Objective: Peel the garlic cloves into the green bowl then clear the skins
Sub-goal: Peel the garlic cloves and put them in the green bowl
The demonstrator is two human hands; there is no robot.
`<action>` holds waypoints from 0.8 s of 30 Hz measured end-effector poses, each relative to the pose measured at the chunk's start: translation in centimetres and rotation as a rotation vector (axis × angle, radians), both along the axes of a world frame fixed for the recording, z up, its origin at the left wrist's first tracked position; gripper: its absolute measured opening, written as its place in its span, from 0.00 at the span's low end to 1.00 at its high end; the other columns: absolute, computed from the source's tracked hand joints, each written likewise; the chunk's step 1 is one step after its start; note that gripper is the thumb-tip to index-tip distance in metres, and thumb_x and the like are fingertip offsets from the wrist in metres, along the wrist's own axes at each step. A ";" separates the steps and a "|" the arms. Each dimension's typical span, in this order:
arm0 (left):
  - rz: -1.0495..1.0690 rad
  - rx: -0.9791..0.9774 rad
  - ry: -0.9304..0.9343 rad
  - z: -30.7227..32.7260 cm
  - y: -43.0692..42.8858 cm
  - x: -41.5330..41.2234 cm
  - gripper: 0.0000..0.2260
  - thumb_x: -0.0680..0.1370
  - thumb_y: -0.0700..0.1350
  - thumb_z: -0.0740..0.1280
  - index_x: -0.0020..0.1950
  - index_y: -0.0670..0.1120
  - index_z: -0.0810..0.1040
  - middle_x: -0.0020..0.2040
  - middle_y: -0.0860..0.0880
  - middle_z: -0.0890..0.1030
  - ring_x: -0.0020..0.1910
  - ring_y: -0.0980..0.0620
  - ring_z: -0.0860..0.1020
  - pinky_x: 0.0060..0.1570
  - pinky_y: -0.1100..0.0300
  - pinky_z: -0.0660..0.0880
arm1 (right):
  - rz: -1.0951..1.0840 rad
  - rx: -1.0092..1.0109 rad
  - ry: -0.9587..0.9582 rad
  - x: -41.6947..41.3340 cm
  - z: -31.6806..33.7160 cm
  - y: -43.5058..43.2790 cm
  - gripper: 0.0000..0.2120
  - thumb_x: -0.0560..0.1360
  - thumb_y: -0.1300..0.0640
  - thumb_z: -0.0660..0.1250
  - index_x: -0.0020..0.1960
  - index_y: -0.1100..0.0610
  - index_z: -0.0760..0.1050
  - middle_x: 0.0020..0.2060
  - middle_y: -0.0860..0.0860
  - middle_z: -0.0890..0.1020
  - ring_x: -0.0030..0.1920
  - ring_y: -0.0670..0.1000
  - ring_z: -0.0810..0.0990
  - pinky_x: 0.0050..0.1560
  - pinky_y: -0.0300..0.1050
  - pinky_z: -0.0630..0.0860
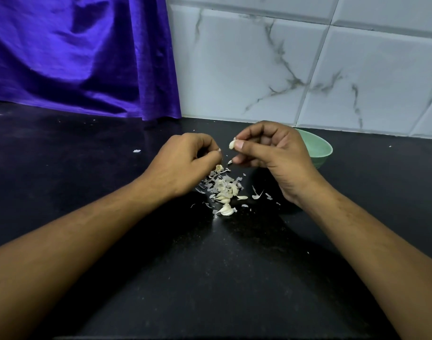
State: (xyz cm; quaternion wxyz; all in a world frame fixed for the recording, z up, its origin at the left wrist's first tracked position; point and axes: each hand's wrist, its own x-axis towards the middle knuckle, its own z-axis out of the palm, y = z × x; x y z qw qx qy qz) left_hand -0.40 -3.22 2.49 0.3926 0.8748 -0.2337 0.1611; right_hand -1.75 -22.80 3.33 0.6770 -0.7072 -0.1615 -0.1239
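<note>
Lowest in the frame, two bare forearms reach up from the bottom corners over a black countertop point(210, 278) and converge toward the centre. Just past them lies a small cluster of unpeeled cloves point(226, 210), and right behind it the heap of skins and cloves point(224, 188), with loose flakes scattered to its right. The cloves are likely light, firm and slick once bare, best pinched across their flat sides or at the blunt root end. The skins look papery and almost weightless, likely to cling to fingers or drift, so sweeping them together should work better than picking them up singly. Above the heap, the left hand point(185, 158) hangs knuckles-up with fingers curled, its fingertips pressed together on what seems a scrap of skin point(220, 150), though it is too small to be sure. The right hand point(271, 148) faces it, wrist bent, thumb and forefinger pinching a pale garlic clove point(231, 144) held off the counter, the other fingers folded in. Behind that hand, centre right, sits the green bowl point(319, 149), partly hidden, its contents out of sight. Farther back stand marbled wall tiles point(308, 69) and, upper left, a purple cloth point(75, 57).
</note>
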 end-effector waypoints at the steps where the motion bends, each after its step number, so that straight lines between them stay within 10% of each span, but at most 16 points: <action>1: -0.005 0.005 0.004 0.0 0.0 0.0 0.10 0.80 0.47 0.66 0.39 0.48 0.81 0.35 0.50 0.84 0.37 0.53 0.81 0.42 0.51 0.78 | 0.000 0.018 0.013 0.0 0.1 -0.1 0.05 0.75 0.68 0.74 0.49 0.62 0.79 0.41 0.60 0.85 0.34 0.52 0.84 0.39 0.45 0.83; 24: -0.002 -0.068 0.006 0.2 0.1 -0.1 0.15 0.80 0.58 0.71 0.40 0.49 0.86 0.33 0.49 0.84 0.32 0.58 0.80 0.37 0.59 0.77 | 0.047 -0.100 0.057 0.5 -0.7 -0.3 0.07 0.77 0.67 0.72 0.54 0.61 0.81 0.44 0.60 0.87 0.37 0.55 0.86 0.46 0.55 0.86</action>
